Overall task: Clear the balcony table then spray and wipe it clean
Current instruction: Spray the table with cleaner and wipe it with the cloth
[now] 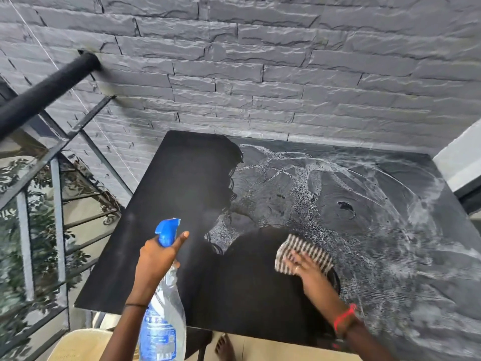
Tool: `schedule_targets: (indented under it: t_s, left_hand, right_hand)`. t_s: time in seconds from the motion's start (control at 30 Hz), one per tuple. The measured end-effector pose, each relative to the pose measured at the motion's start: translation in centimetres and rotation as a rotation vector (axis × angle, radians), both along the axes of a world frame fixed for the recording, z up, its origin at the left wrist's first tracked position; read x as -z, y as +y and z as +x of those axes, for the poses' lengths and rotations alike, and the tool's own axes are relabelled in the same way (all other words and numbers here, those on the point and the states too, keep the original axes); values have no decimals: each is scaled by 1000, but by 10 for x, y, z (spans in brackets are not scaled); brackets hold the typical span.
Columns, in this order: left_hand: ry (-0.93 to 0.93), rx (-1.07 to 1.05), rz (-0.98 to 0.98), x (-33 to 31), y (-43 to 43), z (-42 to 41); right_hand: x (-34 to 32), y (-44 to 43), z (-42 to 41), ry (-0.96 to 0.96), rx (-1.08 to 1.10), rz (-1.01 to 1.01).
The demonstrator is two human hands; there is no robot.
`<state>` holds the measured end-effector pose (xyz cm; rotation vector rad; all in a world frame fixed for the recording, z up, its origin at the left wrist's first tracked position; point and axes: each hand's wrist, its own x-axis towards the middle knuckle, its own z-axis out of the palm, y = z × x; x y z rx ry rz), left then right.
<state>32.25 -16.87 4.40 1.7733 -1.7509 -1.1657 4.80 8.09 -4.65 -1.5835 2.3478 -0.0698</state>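
Note:
The black balcony table [166, 194] fills the middle of the view, its right half streaked with white foam. My left hand [156, 256] grips the neck of a clear spray bottle [162, 316] with a blue nozzle, index finger stretched forward, above the table's near left part. A striped brown-and-white cloth [303, 252] lies on the table under my right hand [303, 267], which presses flat on it with fingers spread, at the edge between a wiped dark patch and the foam.
A grey stone-brick wall [260, 74] stands right behind the table. A black metal railing [46, 92] with glass runs along the left. A beige chair [83, 345] sits below the table's near left corner, and my bare foot [225, 347] shows under the edge.

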Motion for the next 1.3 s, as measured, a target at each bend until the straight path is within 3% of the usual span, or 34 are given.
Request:
schedule_targets:
  t_s: [0.1,0.27,0.33,0.4,0.53,0.7,0.9,1.1,1.17,1.3]
  left_hand:
    - [-4,11,5,1,-8,1]
    - [-24,35,7,0,-24,-2]
    - [-18,37,6,-2,-31,-3]
    - [-15,29,2,-3,-39,-5]
    - [-12,38,4,-5,-53,-10]
    - [20,52,-6,-4,-64,-11]
    - [34,41,-8,-5,-67,-5]
    - [21,12,-19,-5,-74,2]
    - [16,8,-23,-6,-78,1]
    - [8,8,-27,-6,-89,-3]
  right_hand:
    - [-4,-66,-18,-29,91,-79]
    - [-18,-159,55,-58,-72,-70]
    - [-18,-161,94,-62,-161,0]
    - [-13,-142,123,-17,-275,-70]
    - [-16,-81,134,64,-410,3]
    - [-13,-30,65,149,-233,-8]
    - [-9,-131,-13,-12,59,-75]
    - [-23,-235,70,-17,-148,-31]
    - [-21,-227,109,-40,-268,33]
    - [-14,-159,155,43,-475,-61]
